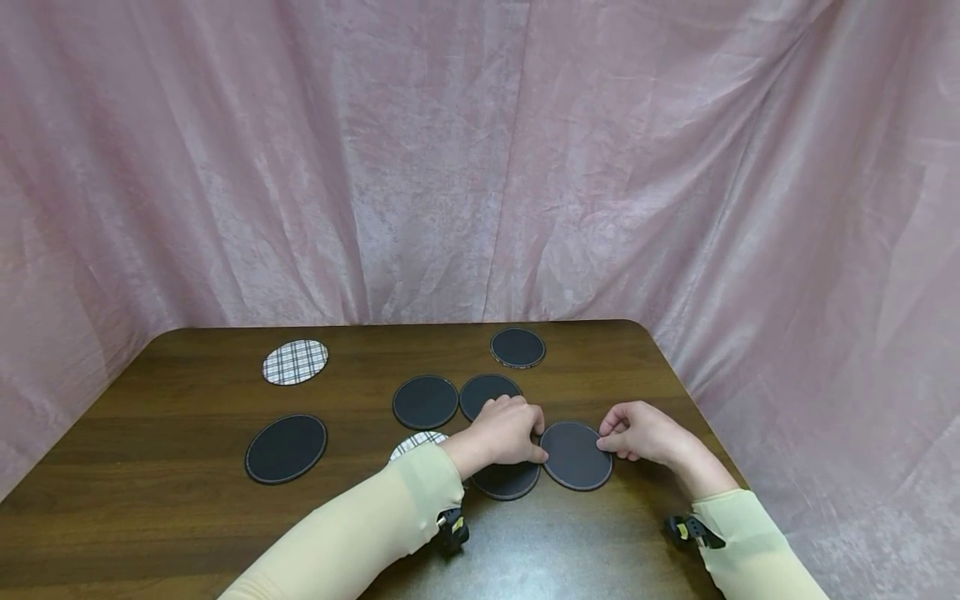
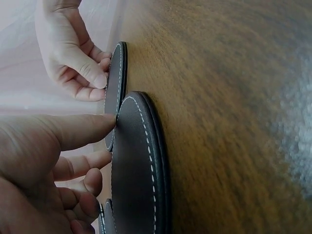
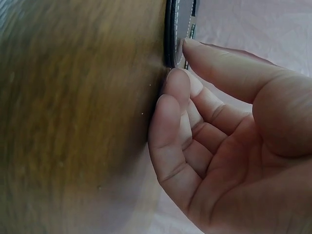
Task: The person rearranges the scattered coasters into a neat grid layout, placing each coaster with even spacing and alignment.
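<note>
A round black coaster (image 1: 577, 456) with pale edge stitching lies flat between the two hands. At its right edge my right hand (image 1: 643, 432) pinches the rim, thumb (image 3: 214, 61) on top and curled fingertips against the side. My left hand (image 1: 504, 431) reaches over a neighbouring black coaster (image 1: 507, 482), which it partly covers. Its extended thumb (image 2: 87, 130) touches where the two coasters meet, while the other fingers bend loosely. Another black coaster (image 1: 483, 392) shows behind the left hand, partly hidden by it.
On the brown wooden table (image 1: 172, 517) lie more black coasters (image 1: 425, 402), one at the far right (image 1: 517, 347) and one at left (image 1: 286, 449). A plaid coaster (image 1: 296, 362) lies back left; another plaid one (image 1: 416, 443) is partly under the left forearm. Pink curtains (image 1: 427, 167) hang behind.
</note>
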The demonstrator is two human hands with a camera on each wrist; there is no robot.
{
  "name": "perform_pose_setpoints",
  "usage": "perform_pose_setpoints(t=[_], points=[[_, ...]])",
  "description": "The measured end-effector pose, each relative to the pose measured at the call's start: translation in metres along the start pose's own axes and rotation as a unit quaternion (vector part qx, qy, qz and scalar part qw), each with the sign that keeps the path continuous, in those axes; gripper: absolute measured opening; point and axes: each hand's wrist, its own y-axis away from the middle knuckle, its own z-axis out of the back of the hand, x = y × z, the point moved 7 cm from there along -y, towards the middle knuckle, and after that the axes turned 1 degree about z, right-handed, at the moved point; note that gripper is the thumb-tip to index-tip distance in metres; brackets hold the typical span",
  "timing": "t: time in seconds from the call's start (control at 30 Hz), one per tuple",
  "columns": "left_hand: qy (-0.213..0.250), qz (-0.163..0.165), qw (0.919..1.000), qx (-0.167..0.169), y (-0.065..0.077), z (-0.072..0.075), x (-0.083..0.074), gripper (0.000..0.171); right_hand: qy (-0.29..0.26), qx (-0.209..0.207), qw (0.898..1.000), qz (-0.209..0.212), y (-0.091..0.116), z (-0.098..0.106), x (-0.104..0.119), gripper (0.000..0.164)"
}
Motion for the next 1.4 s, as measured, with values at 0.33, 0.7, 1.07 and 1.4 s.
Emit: perform_pose_setpoints(t=[0.33, 0.7, 1.07, 1.4], points=[[0.001, 0.000, 1.0000, 0.003, 0.001, 0.003, 0.000, 0.034, 0.006, 0.005, 1.000, 0.008, -0.001, 0.001, 0.004, 0.018], [0.031, 0.020, 0.9990, -0.025, -0.003, 0.014, 0.012, 0.038, 0.064, -0.013, 0.998, 0.007, -0.012, 0.021, 0.021, 0.019], [0.064, 0.064, 0.9935, -0.069, -0.016, 0.039, 0.047, 0.041, 0.098, -0.027, 0.995, 0.003, -0.049, 0.027, 0.042, 0.035], [0.105, 0.136, 0.9812, -0.088, -0.034, 0.047, 0.097, 0.037, 0.079, -0.044, 0.996, -0.016, -0.078, 0.030, 0.054, 0.044]])
